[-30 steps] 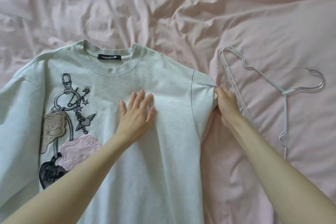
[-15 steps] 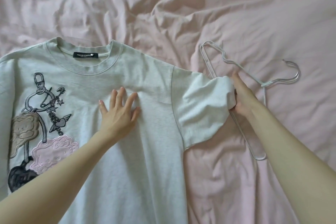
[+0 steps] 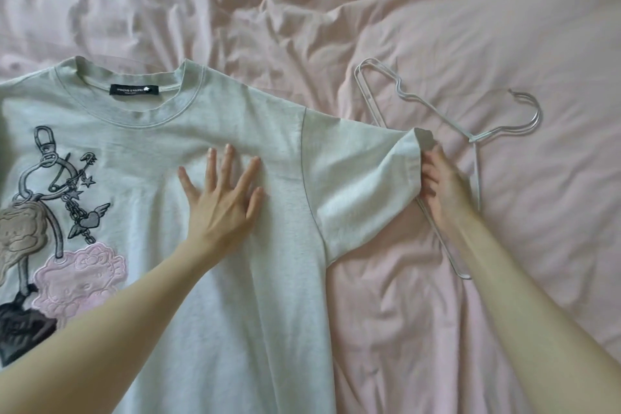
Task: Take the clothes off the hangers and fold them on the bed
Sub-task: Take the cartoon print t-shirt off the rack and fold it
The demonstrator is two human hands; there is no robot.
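1. Lying face up on the wrinkled pink bedsheet (image 3: 437, 27), the pale grey T-shirt (image 3: 255, 312) shows a black neck label (image 3: 134, 90) and a keychain graphic (image 3: 57, 218) with pink and beige patches.
2. The left hand (image 3: 220, 205) presses flat on the chest, fingers spread.
3. The right hand (image 3: 440, 185) pinches the sleeve (image 3: 363, 185) hem, over a wire hanger (image 3: 477, 141) lying beside the shirt.

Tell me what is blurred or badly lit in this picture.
Head view: light is soft and even, with no glare; only the right hand at the T-shirt sleeve hem is motion-blurred; the left hand and wire hanger look sharp; the wrinkled pink sheet shows gentle fold shadows.
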